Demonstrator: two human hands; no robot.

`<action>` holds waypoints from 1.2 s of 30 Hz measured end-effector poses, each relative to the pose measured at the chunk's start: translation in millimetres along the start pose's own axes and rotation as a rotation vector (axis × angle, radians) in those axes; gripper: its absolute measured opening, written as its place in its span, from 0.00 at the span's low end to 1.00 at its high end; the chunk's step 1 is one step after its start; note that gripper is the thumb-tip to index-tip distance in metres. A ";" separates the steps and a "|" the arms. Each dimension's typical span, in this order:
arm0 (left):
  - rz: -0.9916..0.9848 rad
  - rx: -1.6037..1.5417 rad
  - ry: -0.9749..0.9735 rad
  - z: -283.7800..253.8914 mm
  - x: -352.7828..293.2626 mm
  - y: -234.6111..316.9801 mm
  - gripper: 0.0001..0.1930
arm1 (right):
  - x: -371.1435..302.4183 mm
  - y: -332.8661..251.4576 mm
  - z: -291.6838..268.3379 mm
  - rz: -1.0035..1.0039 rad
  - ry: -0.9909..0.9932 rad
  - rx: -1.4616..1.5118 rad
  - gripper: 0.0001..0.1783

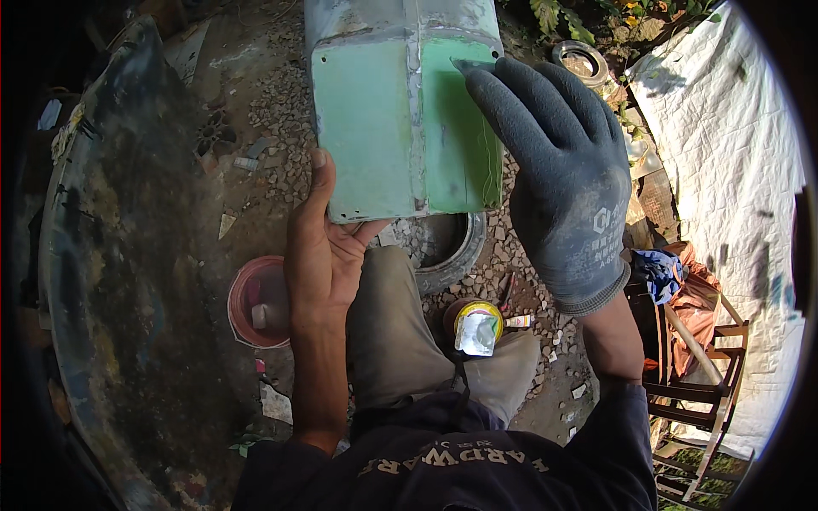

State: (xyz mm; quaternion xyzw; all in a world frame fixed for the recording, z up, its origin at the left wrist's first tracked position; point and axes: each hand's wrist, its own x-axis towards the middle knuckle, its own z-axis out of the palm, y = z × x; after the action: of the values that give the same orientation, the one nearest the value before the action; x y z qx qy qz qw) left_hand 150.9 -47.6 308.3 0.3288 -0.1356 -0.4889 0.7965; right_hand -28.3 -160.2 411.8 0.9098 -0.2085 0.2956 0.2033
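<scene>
A pale green painted piece (pixel 364 128), boxy and with a grey seam down its middle, stands upright in front of me. My bare left hand (pixel 325 243) grips its lower left corner, thumb along the side edge and fingers under the bottom. In a dark grey work glove, my right hand (pixel 562 145) is at the upper right of the green face. Its fingertips pinch a small dark grey sheet (pixel 467 66) with a pointed corner, pressed against the paint; most of it is hidden. The right half of the face is brighter green, with a thin scratchy line near its edge.
Below the piece lies a tyre (pixel 452 255) on gravel. A reddish bucket (pixel 258 302) stands left of my leg, and a yellow-rimmed tin (pixel 479 317) with a shiny sheet on top sits between my legs. White sheeting (pixel 724 170) and a wooden frame (pixel 707 375) are at right.
</scene>
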 end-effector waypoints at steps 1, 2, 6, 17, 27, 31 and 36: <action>-0.006 0.000 -0.006 1.3 0.1 0.0 0.32 | 5.5 4.6 6.3 -0.006 0.054 -0.045 0.39; -0.006 -0.002 -0.011 1.1 0.4 0.1 0.32 | 8.8 6.4 10.5 -0.005 0.055 -0.050 0.39; -0.029 -0.081 -0.035 1.5 -0.2 1.7 0.27 | 16.4 10.3 27.1 -0.027 0.099 -0.069 0.35; -0.030 -0.059 -0.059 -1.5 0.5 0.9 0.26 | -8.6 -9.8 38.6 -0.010 0.031 -0.094 0.33; -0.019 -0.067 -0.038 -1.0 3.2 4.1 0.26 | -82.6 -55.8 24.1 0.096 -0.122 -0.056 0.33; -0.022 -0.091 -0.038 -2.1 3.7 5.1 0.26 | -99.7 -63.5 15.7 0.111 -0.172 -0.038 0.31; -0.021 -0.101 -0.068 -2.4 5.7 4.4 0.26 | -110.8 -64.4 -3.9 0.089 -0.231 0.004 0.31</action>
State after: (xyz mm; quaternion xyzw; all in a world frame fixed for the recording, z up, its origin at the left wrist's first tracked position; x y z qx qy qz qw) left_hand 157.9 -50.2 308.8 0.2726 -0.1344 -0.5143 0.8019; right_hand -79.7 -76.1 329.8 0.9280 -0.2702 0.1979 0.1630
